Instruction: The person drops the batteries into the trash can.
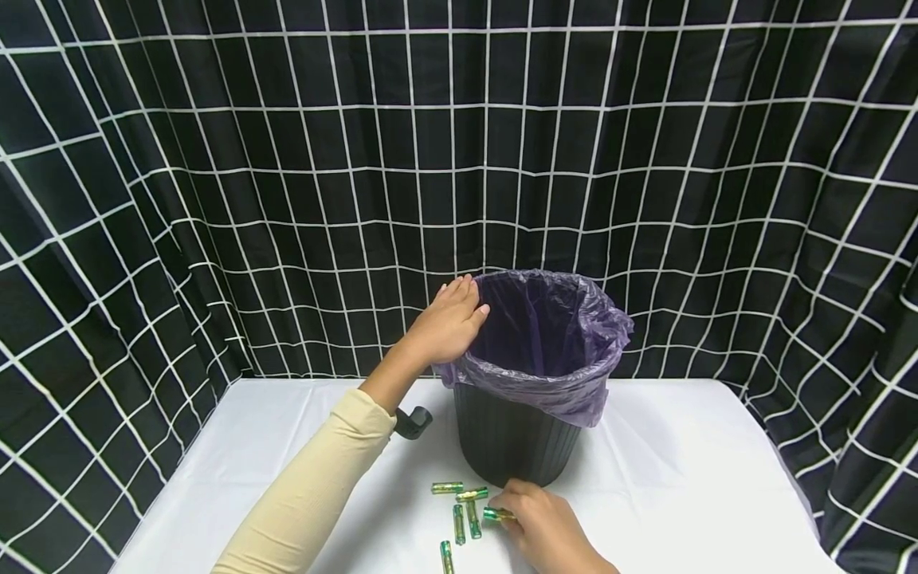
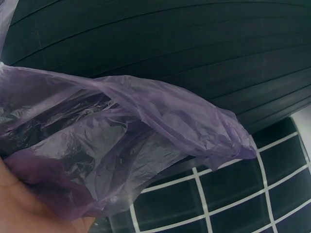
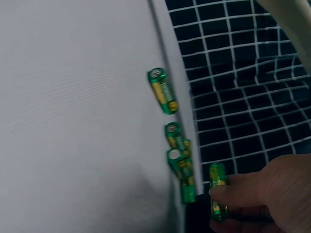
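My left hand (image 1: 448, 323) rests on the left rim of a dark ribbed bin (image 1: 516, 438), its fingers relaxed and close together. A purple bin liner (image 1: 545, 391) folds over that rim. In the left wrist view, the liner (image 2: 160, 116) covers part of the left hand (image 2: 24, 206). My right hand (image 1: 541, 526) pinches a green-and-gold battery (image 1: 496, 514) between thumb and fingers, close in front of the bin. The right wrist view shows this battery (image 3: 218, 189) upright in the grip of the right hand (image 3: 272, 194). Several similar batteries (image 1: 459, 524) lie on the white table just left of it.
One battery (image 1: 447, 556) lies nearer the front, apart from the group. A black curved object (image 1: 413, 422) shows beside the left forearm. The white tabletop (image 1: 667, 478) backs onto a black curtain (image 1: 358, 159) with a white grid, which also hangs along both sides.
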Available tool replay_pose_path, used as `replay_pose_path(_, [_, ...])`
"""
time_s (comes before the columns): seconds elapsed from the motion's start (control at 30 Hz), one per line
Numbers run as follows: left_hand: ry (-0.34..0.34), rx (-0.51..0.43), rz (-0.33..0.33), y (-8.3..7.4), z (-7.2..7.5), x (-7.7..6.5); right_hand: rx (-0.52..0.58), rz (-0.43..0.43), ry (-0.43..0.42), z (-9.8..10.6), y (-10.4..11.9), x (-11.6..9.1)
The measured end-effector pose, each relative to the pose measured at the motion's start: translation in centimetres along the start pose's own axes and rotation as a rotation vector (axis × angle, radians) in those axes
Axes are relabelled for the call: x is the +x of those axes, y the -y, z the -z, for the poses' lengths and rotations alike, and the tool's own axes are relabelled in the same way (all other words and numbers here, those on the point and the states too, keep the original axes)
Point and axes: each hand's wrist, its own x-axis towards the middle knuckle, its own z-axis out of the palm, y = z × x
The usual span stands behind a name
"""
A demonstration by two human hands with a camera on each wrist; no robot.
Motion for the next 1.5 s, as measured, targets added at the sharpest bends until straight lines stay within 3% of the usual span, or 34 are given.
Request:
replay_pose_path(0.17, [0.009,-0.014,0.000,0.0,-0.1,-0.1,-0.007,0.002,-0.027,1.3,0.7,0.1])
replay_pose_path(0.57, [0.004,-0.026,0.000,-0.1,0.1,-0.1,-0.050,0.129,-0.246,5.0,2.0,0.4])
replay_pose_path(0.87, [0.001,-0.011,0.003,0.0,0.0,0.0,-0.063,0.212,-0.300,8.0,3.0,0.9])
replay_pose_path(1.2, [0.006,-0.035,-0.016,-0.3,0.1,-0.2,-0.027,0.367,-0.462,11.9,4.3,2.1])
replay_pose_path(1.5, [-0.007,-0.036,-0.008,0.0,0.2,-0.3,-0.132,0.431,-0.536,15.2,5.1,3.9])
